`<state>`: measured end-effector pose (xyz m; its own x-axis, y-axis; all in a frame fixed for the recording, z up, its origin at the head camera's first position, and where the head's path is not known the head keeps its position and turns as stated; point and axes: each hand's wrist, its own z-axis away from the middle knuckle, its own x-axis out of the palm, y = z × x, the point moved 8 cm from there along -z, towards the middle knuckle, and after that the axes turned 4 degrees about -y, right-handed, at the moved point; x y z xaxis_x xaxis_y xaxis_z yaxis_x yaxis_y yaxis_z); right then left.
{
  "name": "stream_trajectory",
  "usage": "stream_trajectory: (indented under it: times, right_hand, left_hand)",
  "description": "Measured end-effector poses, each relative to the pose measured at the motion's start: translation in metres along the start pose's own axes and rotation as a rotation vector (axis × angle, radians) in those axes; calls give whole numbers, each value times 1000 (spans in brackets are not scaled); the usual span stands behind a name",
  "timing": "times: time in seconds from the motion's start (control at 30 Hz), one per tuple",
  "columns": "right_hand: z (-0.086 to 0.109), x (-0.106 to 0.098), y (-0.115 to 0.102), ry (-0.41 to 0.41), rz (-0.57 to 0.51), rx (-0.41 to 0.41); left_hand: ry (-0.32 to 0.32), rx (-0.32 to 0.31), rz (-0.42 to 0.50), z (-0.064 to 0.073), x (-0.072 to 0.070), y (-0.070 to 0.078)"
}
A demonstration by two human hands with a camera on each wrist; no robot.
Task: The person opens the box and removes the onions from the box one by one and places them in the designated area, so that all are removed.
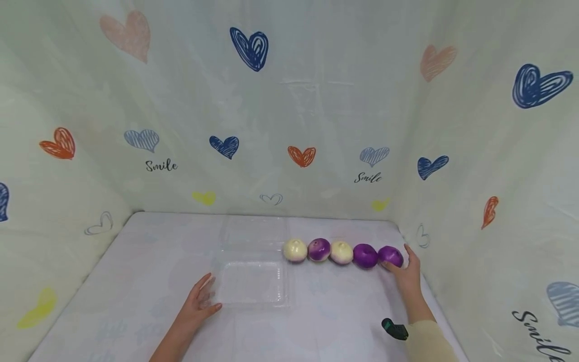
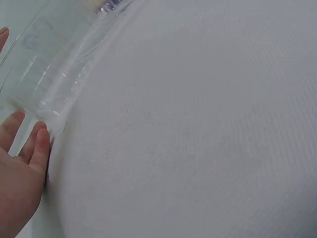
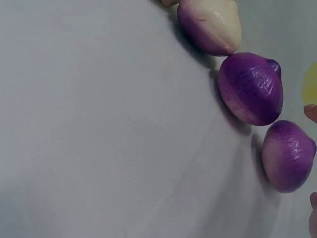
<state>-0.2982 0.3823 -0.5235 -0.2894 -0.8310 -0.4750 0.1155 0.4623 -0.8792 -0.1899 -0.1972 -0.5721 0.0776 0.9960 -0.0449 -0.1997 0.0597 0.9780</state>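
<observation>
A row of onions runs across the white table in the head view. At its right end lies a purple onion [image 1: 391, 255], with another purple onion [image 1: 365, 256] beside it. My right hand [image 1: 407, 274] is spread around the end onion. In the right wrist view, a gap shows between its fingertips [image 3: 311, 112] and that onion [image 3: 289, 156]. A clear plastic container [image 1: 251, 305] lies open, its lid [image 1: 253, 234] folded back. At the container's left side my left hand [image 1: 195, 306] has its fingers extended; whether they touch the wall I cannot tell.
Further left in the row are a pale onion [image 1: 341, 252], a purple-and-white onion [image 1: 318, 250] and another pale onion [image 1: 295, 250] by the container's right corner. A dark device [image 1: 394, 329] is at my right wrist. Heart-printed curtains [image 1: 258, 100] enclose the table.
</observation>
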Motion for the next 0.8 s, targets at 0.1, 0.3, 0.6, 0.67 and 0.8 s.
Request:
stream_trajectory:
  times: [0.1, 0.3, 0.6, 0.67, 0.8]
  right_hand:
    - [2, 0, -11, -17, 25, -29]
    - [11, 10, -31, -104, 53, -107]
    - [22, 28, -65, -188, 83, -235]
    - [26, 32, -75, -191, 104, -300]
    - [37, 38, -93, -192, 152, -426]
  left_hand:
    - [-11, -20, 0, 0, -2, 1]
    - [-38, 48, -53, 1, -9, 11]
    - [0, 147, -167, -3, -27, 33]
    - [5, 138, -211, -2, -31, 37]
    - [6, 158, -291, 2, -38, 49]
